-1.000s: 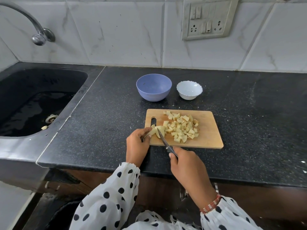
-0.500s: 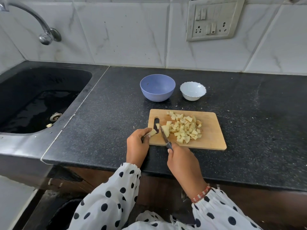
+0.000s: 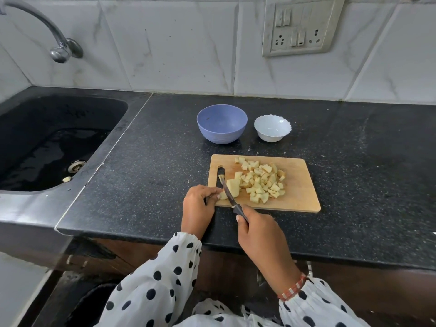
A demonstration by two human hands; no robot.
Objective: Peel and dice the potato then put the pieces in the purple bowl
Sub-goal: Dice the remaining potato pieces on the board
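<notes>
Pale potato chunk (image 3: 232,187) at the board's (image 3: 299,199) lower-left: left hand (image 3: 200,204) pinches it, right hand (image 3: 258,228) grips the knife (image 3: 230,194). Keep fingertips curled back, slice straight down.

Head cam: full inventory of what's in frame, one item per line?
Cutting board: 1, light wood, on the counter, near the front edge.
Diced potato: one pile, pale yellow, on the board.
Uncut potato chunk: 1, pale yellow, at the blade.
Knife: 1, dark handle, blade on the board.
Purple bowl: 1, behind the board, empty.
White bowl: 1, scalloped rim, right of the purple one.
Counter: black, speckled.
Sink: 1, black, left.
Tap: 1, metal, above the sink.
Switch panel: 1, on the wall.
Left hand: steadies a potato piece.
Right hand: grips the knife.
</notes>
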